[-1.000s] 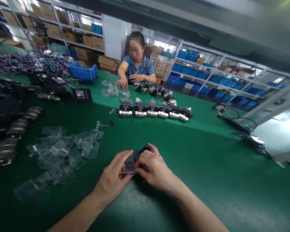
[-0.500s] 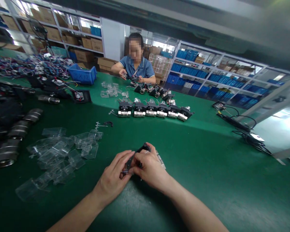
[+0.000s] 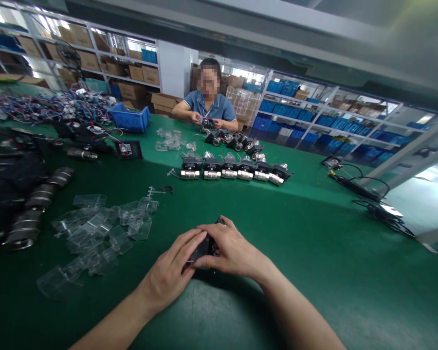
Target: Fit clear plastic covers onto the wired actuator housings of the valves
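Note:
Near the front of the green table, my left hand (image 3: 171,266) and my right hand (image 3: 234,249) are closed around a black valve actuator (image 3: 201,249). The left thumb and fingers grip its near left end. Across its top and far side lie my right fingers, with the thumb at the near edge. A small reddish part shows by the right palm; most of the actuator is hidden. To the left lies a loose heap of clear plastic covers (image 3: 95,228). Beyond my hands, several black actuators on silver ball valves (image 3: 228,170) stand in a row.
Across the green table (image 3: 299,243) a co-worker (image 3: 211,104) handles a black unit. Large metal valves (image 3: 32,209) lie at left, a blue bin (image 3: 131,119) and tangled wires (image 3: 65,104) behind. Black cables (image 3: 375,204) lie at right. A small sprue (image 3: 151,191) sits mid-table.
My right hand has opened out from a bent-finger pinch and now lies flatter over the actuator. The silver valve part beside it is now hidden. The view has shifted slightly.

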The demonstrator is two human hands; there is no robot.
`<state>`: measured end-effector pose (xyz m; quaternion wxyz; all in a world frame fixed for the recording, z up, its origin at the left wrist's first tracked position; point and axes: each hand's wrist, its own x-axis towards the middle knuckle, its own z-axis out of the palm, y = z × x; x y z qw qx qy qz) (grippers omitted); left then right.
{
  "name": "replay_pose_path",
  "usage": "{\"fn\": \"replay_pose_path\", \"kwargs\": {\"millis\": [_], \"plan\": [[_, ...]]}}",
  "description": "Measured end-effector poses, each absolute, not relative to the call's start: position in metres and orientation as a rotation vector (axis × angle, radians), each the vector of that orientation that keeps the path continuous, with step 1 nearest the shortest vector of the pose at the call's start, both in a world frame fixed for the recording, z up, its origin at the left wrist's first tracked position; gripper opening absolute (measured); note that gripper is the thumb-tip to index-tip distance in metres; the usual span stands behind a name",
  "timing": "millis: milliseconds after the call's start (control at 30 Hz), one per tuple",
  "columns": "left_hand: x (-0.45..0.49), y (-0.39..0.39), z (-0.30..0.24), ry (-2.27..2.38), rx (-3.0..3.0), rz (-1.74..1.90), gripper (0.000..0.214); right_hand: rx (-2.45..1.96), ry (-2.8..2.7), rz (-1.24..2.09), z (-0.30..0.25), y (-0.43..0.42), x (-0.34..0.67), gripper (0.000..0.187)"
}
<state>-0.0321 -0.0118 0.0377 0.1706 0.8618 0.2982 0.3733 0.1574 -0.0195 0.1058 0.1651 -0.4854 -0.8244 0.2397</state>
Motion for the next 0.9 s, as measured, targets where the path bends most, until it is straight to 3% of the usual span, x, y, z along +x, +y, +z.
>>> {"fn": "replay_pose_path", "kwargs": {"millis": [233, 400, 733, 900], "plan": [[-0.055, -0.014, 0.061, 1.208, 1.955, 0.846, 0.023, -1.383, -2.318, 0.822, 0.101, -0.011, 0.162, 0.058], [-0.052, -0.002, 0.073, 1.084, 1.705, 0.372, 0.03, -1.392, -2.288, 0.825, 0.1, -0.011, 0.16, 0.056], [-0.074, -0.02, 0.063, 1.348, 1.85, 0.53, 0.032, -1.418, -2.345, 0.784, 0.105, -0.013, 0.163, 0.052], [-0.095, -0.026, 0.049, 1.41, 1.851, 0.551, 0.031, -1.418, -2.439, 0.693, 0.11, -0.014, 0.166, 0.041]]}}
